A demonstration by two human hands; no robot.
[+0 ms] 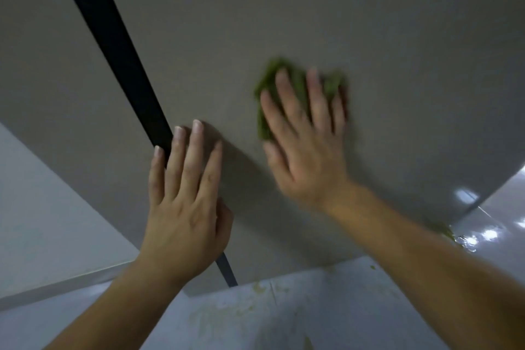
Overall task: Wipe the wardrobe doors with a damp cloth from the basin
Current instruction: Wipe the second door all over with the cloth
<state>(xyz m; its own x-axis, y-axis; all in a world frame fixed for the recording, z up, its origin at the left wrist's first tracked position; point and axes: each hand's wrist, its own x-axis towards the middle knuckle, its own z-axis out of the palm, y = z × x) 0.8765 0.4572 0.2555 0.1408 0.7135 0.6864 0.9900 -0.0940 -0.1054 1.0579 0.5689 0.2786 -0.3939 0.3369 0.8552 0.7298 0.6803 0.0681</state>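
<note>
R hand (pixel 306 162), fingers flat, presses green cloth (pixel 267 80) to wardrobe door (pixel 312 8); L hand (pixel 184 207) flat, bracing. Best: even, overlapping strokes.

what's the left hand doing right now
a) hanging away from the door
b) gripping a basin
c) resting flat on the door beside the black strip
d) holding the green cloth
c: the left hand lies flat on the wardrobe door by the black strip; the right hand presses the green cloth.

Green cloth (pixel 295 85), grey-beige wardrobe door (pixel 312 8), black strip (pixel 113 45), glossy pale floor (pixel 355 307).
</note>
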